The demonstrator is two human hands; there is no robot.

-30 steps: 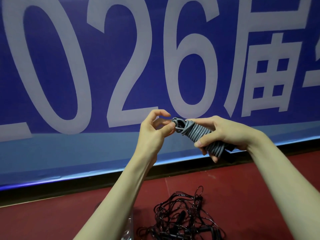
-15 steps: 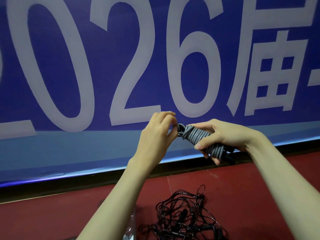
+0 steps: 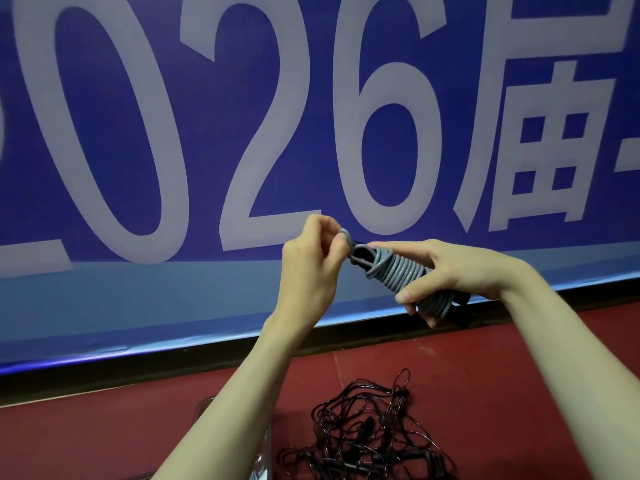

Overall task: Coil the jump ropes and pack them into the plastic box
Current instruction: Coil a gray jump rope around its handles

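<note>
A grey jump rope (image 3: 398, 271) is wound in tight turns round its black handles and held up in front of me. My right hand (image 3: 453, 268) grips the bundle round its middle, thumb on top. My left hand (image 3: 311, 261) pinches a short grey loop of the rope at the bundle's left end. Low down on the red floor lies a tangle of black jump ropes (image 3: 367, 441). A corner of the clear plastic box (image 3: 265, 455) shows beside my left forearm, mostly hidden by it.
A big blue banner (image 3: 207, 133) with pale numerals fills the wall ahead, its black base strip meeting the red floor (image 3: 502, 393). Bare floor lies to the right of the black tangle.
My left hand went from open beside the bundle's end to curling in and pinching the grey loop there. The bundle stays in my right hand, slightly lower.
</note>
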